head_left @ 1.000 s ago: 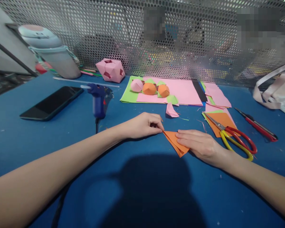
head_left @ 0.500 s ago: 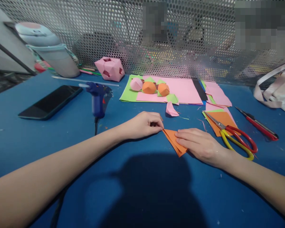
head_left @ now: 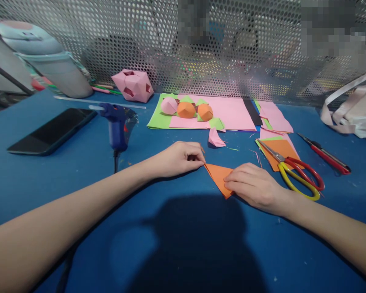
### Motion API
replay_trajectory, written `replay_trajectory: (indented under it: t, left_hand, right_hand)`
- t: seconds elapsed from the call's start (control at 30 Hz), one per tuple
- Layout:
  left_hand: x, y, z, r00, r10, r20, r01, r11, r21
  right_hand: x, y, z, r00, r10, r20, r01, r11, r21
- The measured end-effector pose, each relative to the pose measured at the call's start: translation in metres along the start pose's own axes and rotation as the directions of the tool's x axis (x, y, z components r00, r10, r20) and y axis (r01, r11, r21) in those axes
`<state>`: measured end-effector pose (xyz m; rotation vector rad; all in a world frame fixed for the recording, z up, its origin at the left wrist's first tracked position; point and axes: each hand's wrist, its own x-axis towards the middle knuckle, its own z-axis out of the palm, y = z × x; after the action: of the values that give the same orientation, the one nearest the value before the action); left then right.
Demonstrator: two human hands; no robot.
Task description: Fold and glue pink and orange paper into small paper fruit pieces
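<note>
A folded orange paper (head_left: 218,178) lies on the blue table as a triangle, one corner pointing at me. My left hand (head_left: 184,160) is closed in a pinch at its left tip. The fingers of my right hand (head_left: 256,185) are together, holding down the paper's right side and hiding that end; its thumb is out of sight. Just beyond the paper sits a small folded pink paper piece (head_left: 216,138). Scissors (head_left: 288,165) with red and yellow handles rest on orange paper squares (head_left: 282,146) beyond my right hand.
A blue glue gun (head_left: 117,128) stands left, near a phone (head_left: 51,131) and a tumbler (head_left: 57,71). Paper sheets (head_left: 232,114) bearing folded orange and pink pieces (head_left: 186,109) lie behind. A pink paper polyhedron (head_left: 133,85) is by the perforated panel (head_left: 164,53). A red cutter (head_left: 326,154) lies right.
The orange paper's layers, spread apart at the near edge before, now lie closer together. My right fingers have curled slightly on it. The whole view has shifted, so the table's things appear further left.
</note>
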<state>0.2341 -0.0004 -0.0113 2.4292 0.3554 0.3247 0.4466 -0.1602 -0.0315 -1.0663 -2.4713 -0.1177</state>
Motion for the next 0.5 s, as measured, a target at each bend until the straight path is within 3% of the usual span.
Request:
replay_trajectory:
  t: [0.5]
  left_hand:
    - [0.0,-0.0009,-0.0001,1.0,0.019,0.0,-0.019,1.0,0.006]
  right_hand:
    - [0.0026,-0.0027,-0.0038,1.0,-0.014,0.022,0.014,1.0,-0.008]
